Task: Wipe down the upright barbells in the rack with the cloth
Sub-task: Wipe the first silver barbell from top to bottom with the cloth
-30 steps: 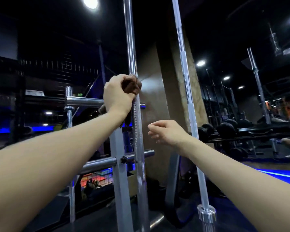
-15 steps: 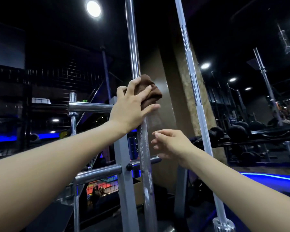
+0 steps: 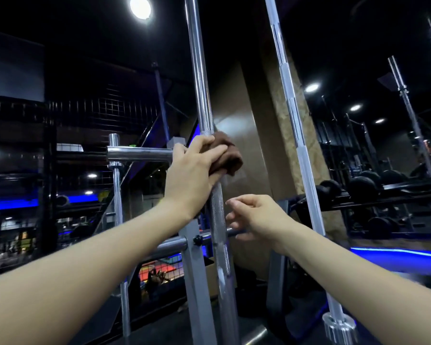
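While the left hand [image 3: 193, 170] presses the brown cloth [image 3: 228, 155] around the near barbell [image 3: 202, 95], its grip has loosened. The right hand [image 3: 256, 217] hovers empty, fingers relaxed; wiping continues.

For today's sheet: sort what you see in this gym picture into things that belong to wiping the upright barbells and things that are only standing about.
Belonging to the job:
brown cloth
left hand, pressing the cloth to the bar
nearer barbell
second barbell, to the right
rack post
right hand, holding nothing

Only standing about:
dumbbells on their shelf
ceiling lamp
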The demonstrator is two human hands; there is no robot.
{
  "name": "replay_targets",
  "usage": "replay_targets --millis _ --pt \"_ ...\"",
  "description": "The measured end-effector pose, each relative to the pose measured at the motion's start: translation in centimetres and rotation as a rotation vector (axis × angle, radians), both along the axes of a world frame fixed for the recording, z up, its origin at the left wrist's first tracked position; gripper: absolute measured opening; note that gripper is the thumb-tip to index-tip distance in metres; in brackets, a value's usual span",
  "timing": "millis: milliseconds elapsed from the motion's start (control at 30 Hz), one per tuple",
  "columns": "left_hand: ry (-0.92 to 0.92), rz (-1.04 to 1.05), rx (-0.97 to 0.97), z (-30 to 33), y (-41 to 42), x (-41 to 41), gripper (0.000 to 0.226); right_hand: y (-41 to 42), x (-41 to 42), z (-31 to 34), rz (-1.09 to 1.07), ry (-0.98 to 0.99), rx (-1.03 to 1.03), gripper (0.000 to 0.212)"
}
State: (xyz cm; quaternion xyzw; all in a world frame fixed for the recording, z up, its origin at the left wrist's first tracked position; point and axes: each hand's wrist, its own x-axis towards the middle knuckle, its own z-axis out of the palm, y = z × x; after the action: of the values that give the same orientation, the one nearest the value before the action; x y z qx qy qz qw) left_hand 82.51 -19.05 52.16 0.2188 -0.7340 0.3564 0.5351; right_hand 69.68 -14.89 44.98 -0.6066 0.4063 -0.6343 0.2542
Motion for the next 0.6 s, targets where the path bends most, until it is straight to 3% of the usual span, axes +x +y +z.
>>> replay_targets --millis 100,200,333,467,600 --pt "-0.028 0.032 0.059 -1.1 0.2 0.9 0.045 0.6 0.0 -1.7 0.023 0.012 0.048 0.013" --pt "-0.033 0.053 0.065 2.5 0.9 0.2 0.039 0.7 0.3 -3.0 0.078 0.062 0.109 0.021" --pt "0.089 0.045 0.076 6.5 1.0 -1.0 0.035 0.6 0.2 -2.9 0.157 0.031 0.118 0.026" --pt "0.006 0.048 -0.007 1.9 0.2 -0.4 0.034 0.3 0.2 -3.6 0.196 -0.015 0.120 0.029" --pt "-0.079 0.036 0.031 -2.5 -0.4 1.2 0.035 0.7 0.3 -4.3 0.184 -0.012 0.123 0.031"
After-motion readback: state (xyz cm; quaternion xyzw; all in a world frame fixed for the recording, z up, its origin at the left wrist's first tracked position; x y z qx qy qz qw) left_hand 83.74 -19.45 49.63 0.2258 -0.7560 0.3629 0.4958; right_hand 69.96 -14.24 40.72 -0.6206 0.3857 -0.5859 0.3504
